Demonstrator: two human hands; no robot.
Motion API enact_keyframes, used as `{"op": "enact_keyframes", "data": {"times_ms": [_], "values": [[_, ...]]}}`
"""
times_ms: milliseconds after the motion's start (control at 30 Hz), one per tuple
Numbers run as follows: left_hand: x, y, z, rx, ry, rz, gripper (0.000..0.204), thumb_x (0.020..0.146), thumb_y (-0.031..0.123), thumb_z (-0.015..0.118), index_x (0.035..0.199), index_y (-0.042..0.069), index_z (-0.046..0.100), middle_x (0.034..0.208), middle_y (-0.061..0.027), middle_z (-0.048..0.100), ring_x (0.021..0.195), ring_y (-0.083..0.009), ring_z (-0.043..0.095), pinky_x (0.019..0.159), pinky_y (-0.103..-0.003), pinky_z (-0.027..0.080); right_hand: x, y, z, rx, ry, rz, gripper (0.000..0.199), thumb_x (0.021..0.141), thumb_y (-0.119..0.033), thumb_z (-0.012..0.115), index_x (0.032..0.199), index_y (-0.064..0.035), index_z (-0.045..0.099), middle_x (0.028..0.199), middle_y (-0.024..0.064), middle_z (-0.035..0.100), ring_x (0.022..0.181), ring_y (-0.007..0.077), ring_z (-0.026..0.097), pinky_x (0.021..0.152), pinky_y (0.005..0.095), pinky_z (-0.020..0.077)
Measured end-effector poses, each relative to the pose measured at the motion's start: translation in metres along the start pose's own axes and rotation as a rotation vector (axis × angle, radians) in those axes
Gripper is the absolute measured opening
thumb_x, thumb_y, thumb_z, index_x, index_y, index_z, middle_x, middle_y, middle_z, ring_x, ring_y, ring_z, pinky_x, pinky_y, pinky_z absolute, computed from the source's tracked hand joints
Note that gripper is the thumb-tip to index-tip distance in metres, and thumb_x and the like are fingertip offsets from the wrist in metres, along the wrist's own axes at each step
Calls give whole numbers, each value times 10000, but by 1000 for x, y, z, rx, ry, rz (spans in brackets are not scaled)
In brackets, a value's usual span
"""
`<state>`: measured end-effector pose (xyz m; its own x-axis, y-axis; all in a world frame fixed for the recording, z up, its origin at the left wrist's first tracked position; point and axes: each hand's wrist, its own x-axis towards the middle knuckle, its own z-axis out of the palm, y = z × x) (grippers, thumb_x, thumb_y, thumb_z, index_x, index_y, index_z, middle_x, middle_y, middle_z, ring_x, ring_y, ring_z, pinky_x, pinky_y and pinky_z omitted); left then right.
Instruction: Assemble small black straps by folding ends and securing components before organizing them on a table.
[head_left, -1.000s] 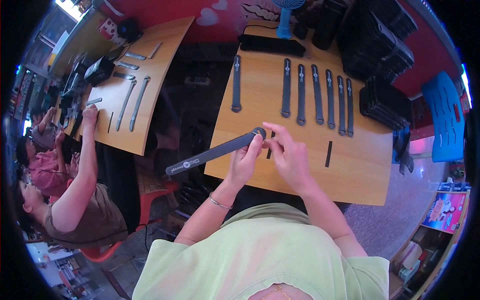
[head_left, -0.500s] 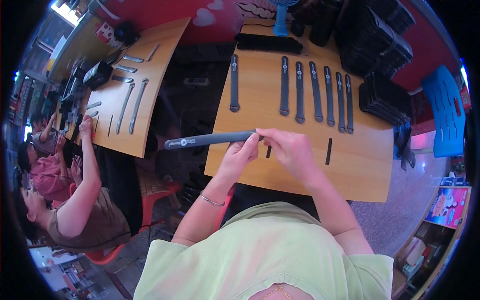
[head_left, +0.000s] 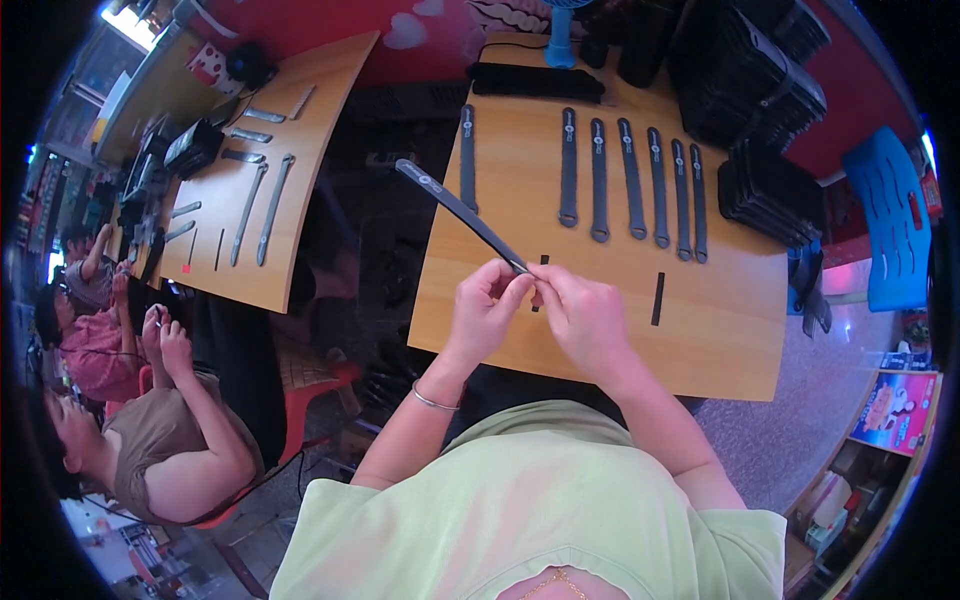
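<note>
My left hand (head_left: 486,312) pinches the near end of a long dark grey strap (head_left: 462,211) between thumb and fingers. The strap's rounded free end, with pale print on it, points up and away to the left. Close beside it, my right hand (head_left: 586,315) has its fingertips closed at the same end of the strap; what exactly they grip is hidden. Beyond my hands lies a row of similar straps (head_left: 599,185) with rings at their near ends, and one strap (head_left: 468,155) lies apart on the left. A short black strip (head_left: 658,298) lies right of my hands.
On my wooden table (head_left: 735,340) stand stacked black cases (head_left: 765,195), a blue fan (head_left: 560,45) and a black pouch (head_left: 540,84). A blue chair (head_left: 890,225) is at the right. Co-workers (head_left: 185,440) sit at a second table (head_left: 325,110) with more straps.
The strap has swung from nearly level to slanting up and away, its held end lower. Both hands moved slightly nearer to me. The nearest co-worker's hand drew back from the other table.
</note>
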<state>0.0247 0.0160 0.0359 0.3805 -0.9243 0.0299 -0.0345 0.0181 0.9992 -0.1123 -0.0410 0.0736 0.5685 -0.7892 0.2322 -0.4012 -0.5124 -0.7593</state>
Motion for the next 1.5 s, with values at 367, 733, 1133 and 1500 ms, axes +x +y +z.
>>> {"op": "enact_keyframes", "data": {"times_ms": [367,733,1133,1500], "values": [[4,-1,-4,42,-70,64,153,878,79,595,753,-6,572,606,27,511,569,-17,438,493,-197,337,5,-8,-8,172,-106,176,132,906,-137,523,958,-59,616,705,97,666,677,256,667,605,350,506],[7,5,-7,40,-117,95,172,862,71,586,711,-4,550,577,24,473,548,-33,399,472,-222,303,7,12,9,300,54,111,149,878,-107,563,977,-54,660,724,96,673,622,199,662,551,287,488],[-8,39,-33,125,-459,192,201,833,86,607,686,-13,513,583,-49,474,552,-131,440,514,-271,360,29,-5,-33,23,170,-28,174,828,-64,595,982,-91,672,728,79,666,612,187,647,549,289,487],[-21,38,-28,-291,-133,-148,385,855,-17,506,1232,-8,431,1003,-95,581,934,-151,591,841,-301,494,5,-35,-49,-321,-41,-457,236,750,-63,589,969,-121,655,673,20,595,620,153,613,499,288,464]]}}
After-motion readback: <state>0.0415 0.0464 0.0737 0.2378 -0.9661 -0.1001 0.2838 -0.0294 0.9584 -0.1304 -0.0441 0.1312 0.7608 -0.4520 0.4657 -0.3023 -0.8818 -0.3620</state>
